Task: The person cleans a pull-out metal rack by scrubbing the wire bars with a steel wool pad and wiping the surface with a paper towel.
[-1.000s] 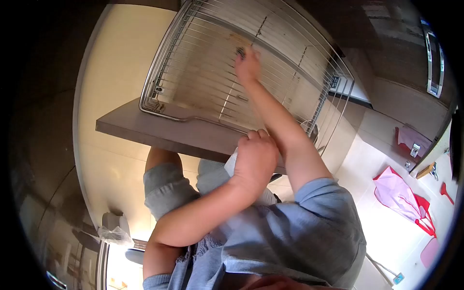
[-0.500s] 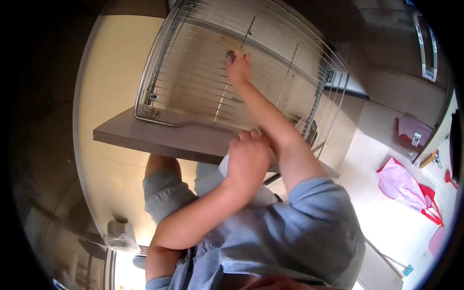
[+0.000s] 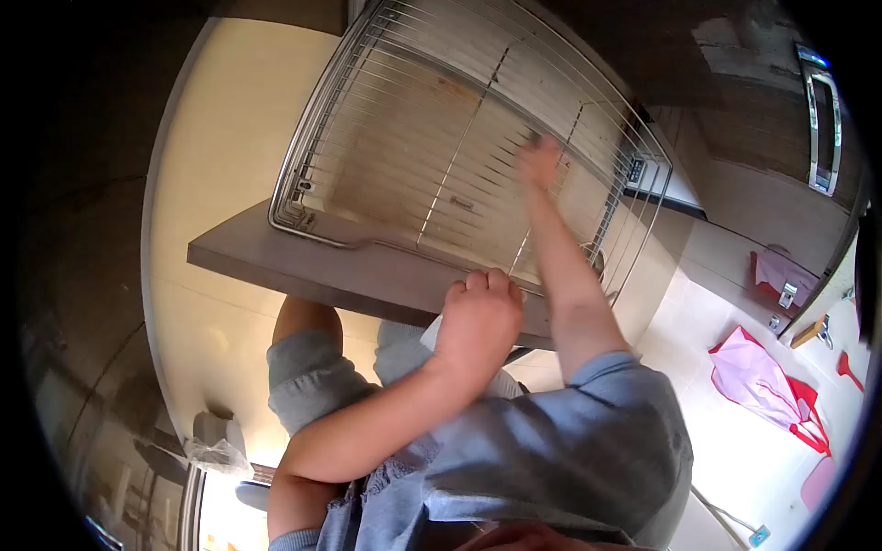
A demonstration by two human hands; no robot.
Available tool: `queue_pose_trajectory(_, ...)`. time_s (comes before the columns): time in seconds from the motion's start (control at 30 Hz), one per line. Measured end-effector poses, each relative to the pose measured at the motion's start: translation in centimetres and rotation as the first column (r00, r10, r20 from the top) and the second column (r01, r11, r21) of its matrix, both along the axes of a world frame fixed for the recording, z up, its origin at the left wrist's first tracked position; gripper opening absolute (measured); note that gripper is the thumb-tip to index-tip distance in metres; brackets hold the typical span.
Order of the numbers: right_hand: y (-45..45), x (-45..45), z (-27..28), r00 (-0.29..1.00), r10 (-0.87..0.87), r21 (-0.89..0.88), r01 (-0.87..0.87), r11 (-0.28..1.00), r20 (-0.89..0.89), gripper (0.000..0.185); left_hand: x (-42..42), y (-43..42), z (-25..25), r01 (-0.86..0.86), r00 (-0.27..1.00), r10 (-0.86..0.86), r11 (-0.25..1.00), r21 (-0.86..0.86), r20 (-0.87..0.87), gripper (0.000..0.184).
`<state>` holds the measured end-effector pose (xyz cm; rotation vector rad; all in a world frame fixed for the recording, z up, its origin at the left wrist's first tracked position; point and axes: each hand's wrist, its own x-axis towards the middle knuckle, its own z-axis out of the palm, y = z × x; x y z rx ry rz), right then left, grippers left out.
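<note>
The wire basket [image 3: 340,243] is pulled out in front of the person, on the far side of a brown panel [image 3: 266,248]. The right hand [image 3: 539,165] reaches deep over the basket, toward its far right part. This hand is blurred; a small dark spot shows by its fingertips, but I cannot tell how much the fingers are open or whether they hold something. The left hand [image 3: 482,317] has its fingers bent, almost closed, over the panel's edge and seems to grip it; a white piece [image 3: 430,332] shows beside the palm, and I cannot tell if it is also held.

In my judgement, the main risk is at the thin wires: a fingertip could catch or scrape between them, because the hand works so close. The long reach could also press weight on the panel, so the basket might slide. Then the near leg [image 3: 317,367] could be knocked by the panel.
</note>
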<state>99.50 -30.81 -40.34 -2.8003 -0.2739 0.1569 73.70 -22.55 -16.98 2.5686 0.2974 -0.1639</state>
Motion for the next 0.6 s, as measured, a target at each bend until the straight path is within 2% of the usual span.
queue_pose_trajectory(0.07,7.7,-2.5,-3.6,0.990,0.034,0.300,-0.075,0.951,0.140,0.017,0.2,-0.1,0.0,0.035,0.998,-0.034,0.999,0.015,-0.049,0.010)
queue_pose_trajectory(0.1,13.0,-4.4,0.0,0.881,-0.308,0.518,0.463,0.719,-0.359,0.020,0.2,-0.3,0.0,0.034,0.997,-0.032,0.999,0.020,-0.065,0.010)
queue_pose_trajectory(0.13,15.3,-5.4,1.5,0.970,-0.185,0.328,0.229,0.917,-0.158,0.021,0.4,-0.3,0.0,0.034,0.996,-0.032,0.999,0.030,-0.079,0.010)
queue_pose_trajectory(0.17,16.2,-5.8,2.2,1.000,0.003,0.067,-0.003,0.998,0.004,0.022,0.5,-0.1,-0.1,0.036,0.995,-0.032,0.998,0.044,-0.090,0.011)
queue_pose_trajectory(0.27,11.4,-4.4,0.5,0.990,0.138,0.280,-0.142,0.949,0.031,0.022,0.5,0.2,0.3,0.052,0.994,-0.048,0.998,0.038,-0.100,0.011)
queue_pose_trajectory(0.33,5.3,-1.8,-1.0,0.996,0.078,0.137,-0.083,0.987,0.041,0.022,0.5,0.1,-0.1,0.029,0.997,-0.028,0.999,0.018,-0.070,0.011)
queue_pose_trajectory(0.37,1.7,-1.1,-1.2,0.997,-0.005,0.106,-0.003,0.994,0.071,0.020,0.2,0.0,-0.1,0.025,0.998,-0.024,1.000,0.009,-0.061,0.011)
queue_pose_trajectory(0.43,-4.6,1.0,-0.1,0.994,-0.053,-0.171,0.069,0.983,0.093,0.028,0.0,-0.1,0.2,0.022,0.998,-0.021,1.000,0.017,-0.053,0.011)
queue_pose_trajectory(0.47,-5.0,1.7,1.5,0.978,-0.206,-0.175,0.198,0.964,-0.027,0.029,0.0,-0.1,0.3,0.019,0.999,-0.018,1.000,0.023,-0.048,0.011)
queue_pose_trajectory(0.57,-3.9,5.4,1.8,0.999,-0.016,-0.090,0.013,0.996,-0.039,0.029,-0.3,0.0,0.4,0.017,1.000,-0.018,1.000,-0.008,-0.023,0.011)
queue_pose_trajectory(0.6,-1.8,5.1,2.2,0.991,-0.085,-0.064,0.092,0.994,0.101,0.027,-0.4,0.1,0.5,0.020,1.000,-0.020,1.000,-0.003,-0.018,0.011)
